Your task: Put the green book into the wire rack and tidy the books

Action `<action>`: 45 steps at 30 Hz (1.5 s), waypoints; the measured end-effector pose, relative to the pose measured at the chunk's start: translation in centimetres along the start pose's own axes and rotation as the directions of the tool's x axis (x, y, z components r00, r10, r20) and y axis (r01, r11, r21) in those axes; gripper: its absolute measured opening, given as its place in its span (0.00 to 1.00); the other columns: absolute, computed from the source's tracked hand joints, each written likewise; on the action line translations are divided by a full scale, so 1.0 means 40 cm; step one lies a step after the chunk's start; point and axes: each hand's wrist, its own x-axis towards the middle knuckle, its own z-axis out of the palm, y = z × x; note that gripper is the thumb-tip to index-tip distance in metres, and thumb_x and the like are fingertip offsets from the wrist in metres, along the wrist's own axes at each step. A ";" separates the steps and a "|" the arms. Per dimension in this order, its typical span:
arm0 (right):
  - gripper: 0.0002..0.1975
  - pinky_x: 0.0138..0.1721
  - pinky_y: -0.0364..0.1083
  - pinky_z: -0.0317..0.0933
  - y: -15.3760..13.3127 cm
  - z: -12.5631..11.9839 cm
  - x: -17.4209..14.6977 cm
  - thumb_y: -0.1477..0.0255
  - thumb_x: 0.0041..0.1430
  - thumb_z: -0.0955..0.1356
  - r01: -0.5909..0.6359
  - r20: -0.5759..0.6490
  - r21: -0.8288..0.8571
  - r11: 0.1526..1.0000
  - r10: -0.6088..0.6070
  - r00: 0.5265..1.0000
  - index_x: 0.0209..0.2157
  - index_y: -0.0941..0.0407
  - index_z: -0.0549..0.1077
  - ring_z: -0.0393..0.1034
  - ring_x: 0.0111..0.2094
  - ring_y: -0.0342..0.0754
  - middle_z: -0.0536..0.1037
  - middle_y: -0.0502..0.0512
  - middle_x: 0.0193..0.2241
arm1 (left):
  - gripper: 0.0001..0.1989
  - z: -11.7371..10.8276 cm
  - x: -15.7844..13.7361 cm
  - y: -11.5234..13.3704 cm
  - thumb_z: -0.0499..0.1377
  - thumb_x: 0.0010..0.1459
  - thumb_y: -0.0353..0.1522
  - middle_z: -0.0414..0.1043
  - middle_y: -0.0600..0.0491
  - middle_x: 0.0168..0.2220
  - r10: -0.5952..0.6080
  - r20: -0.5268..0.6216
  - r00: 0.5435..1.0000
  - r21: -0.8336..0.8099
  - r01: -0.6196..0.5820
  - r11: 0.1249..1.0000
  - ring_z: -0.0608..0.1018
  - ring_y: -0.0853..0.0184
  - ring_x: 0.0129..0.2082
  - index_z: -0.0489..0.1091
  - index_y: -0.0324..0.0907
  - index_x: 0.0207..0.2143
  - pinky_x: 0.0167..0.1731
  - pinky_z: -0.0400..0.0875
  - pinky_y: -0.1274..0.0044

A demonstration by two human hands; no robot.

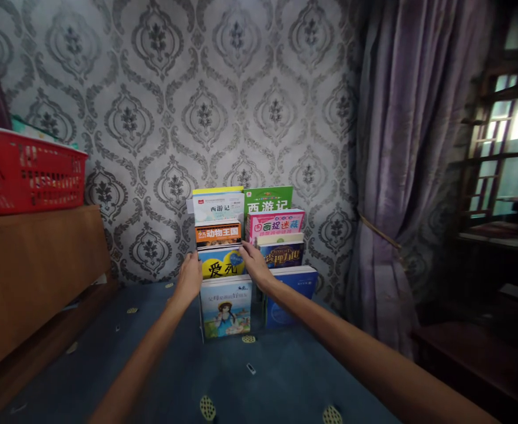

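Far left: red basket (24, 171) sits on top of a wooden cabinet (33, 277), against the patterned wallpaper (161, 106). Sth greenish pokes out behind the basket, can't tell what.

Centre, on the blue carpet (276, 377): a tiered rack of books standing vs the wall, covers facing near. Two columns, stepped up toward the far side.

Left hand (189, 278) is on the left edge of the yellow-and-blue book (220, 263), second tier from the front in the left col. Fingers curled round that edge, thumb side toward the cover; grip looks closed on the book but fingertips are hidden behind it. Below/nearer it: book w/ a girl in a hat (225, 307), front of the left col. Above/farther: orange-band book (218, 232), then a white one (217, 206) at the back.

Right hand (255, 263) holds the same yellow-and-blue book at its right edge, fingers pressed together, tips at the top right corner, just beside the dark blue book (281, 254) in the right col. Farther back there: pink book (276, 224), green book (268, 200). Front right: plain blue book (292, 294), forearm crossing it.

Right: purple curtain (404, 176) tied back, then a dark wood-framed window (501, 147).
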 end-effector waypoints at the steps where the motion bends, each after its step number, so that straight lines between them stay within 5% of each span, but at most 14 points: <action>1: 0.24 0.59 0.54 0.61 0.006 0.003 0.003 0.66 0.62 0.62 0.010 -0.009 0.009 1.000 -0.010 1.000 0.58 0.58 0.69 0.70 0.57 0.55 0.75 0.63 0.56 | 0.12 -0.004 0.003 0.000 0.48 0.64 0.26 0.72 0.42 0.44 0.001 0.000 1.000 -0.003 -0.001 1.000 0.75 0.59 0.48 0.68 0.38 0.46 0.48 0.67 0.72; 12: 0.23 0.59 0.56 0.63 0.042 0.025 0.016 0.76 0.57 0.62 0.068 -0.073 0.089 0.994 -0.062 0.995 0.54 0.61 0.71 0.72 0.55 0.56 0.77 0.67 0.52 | 0.02 -0.033 0.026 -0.039 0.53 0.60 0.30 0.77 0.47 0.38 0.083 -0.019 0.996 -0.149 -0.085 0.985 0.77 0.60 0.40 0.66 0.43 0.34 0.40 0.68 0.72; 21: 0.26 0.61 0.57 0.61 0.028 -0.023 0.015 0.74 0.57 0.64 0.174 0.015 0.090 0.981 -0.176 0.984 0.58 0.57 0.68 0.69 0.59 0.54 0.74 0.63 0.57 | 0.13 -0.014 0.020 -0.070 0.51 0.56 0.42 0.78 0.46 0.39 0.097 -0.005 0.995 -0.412 -0.090 0.907 0.79 0.57 0.41 0.66 0.44 0.37 0.43 0.71 0.66; 33: 0.24 0.61 0.57 0.61 -0.046 -0.070 0.020 0.77 0.56 0.64 0.208 0.095 0.119 0.971 -0.219 0.971 0.56 0.58 0.70 0.70 0.58 0.54 0.75 0.64 0.56 | 0.27 -0.046 -0.076 -0.092 0.52 0.51 0.53 0.77 0.39 0.44 -0.067 0.003 0.998 -0.503 0.059 0.862 0.78 0.51 0.47 0.66 0.41 0.42 0.49 0.71 0.60; 40: 0.20 0.59 0.57 0.65 -0.082 -0.093 -0.009 0.76 0.57 0.63 0.275 0.100 0.130 0.952 -0.289 0.952 0.51 0.55 0.72 0.73 0.54 0.54 0.78 0.61 0.52 | 0.29 -0.037 -0.140 -0.148 0.53 0.49 0.55 0.76 0.40 0.45 -0.174 0.050 0.984 -0.589 0.169 0.790 0.78 0.51 0.46 0.69 0.41 0.42 0.41 0.75 0.64; 45: 0.19 0.55 0.58 0.66 -0.065 -0.133 -0.080 0.72 0.60 0.62 0.352 0.126 -0.037 0.935 -0.345 0.930 0.52 0.58 0.71 0.74 0.52 0.56 0.79 0.65 0.51 | 0.28 -0.027 -0.206 -0.183 0.55 0.49 0.55 0.76 0.43 0.44 -0.228 0.081 0.970 -0.623 0.228 0.748 0.78 0.53 0.45 0.71 0.41 0.41 0.37 0.75 0.69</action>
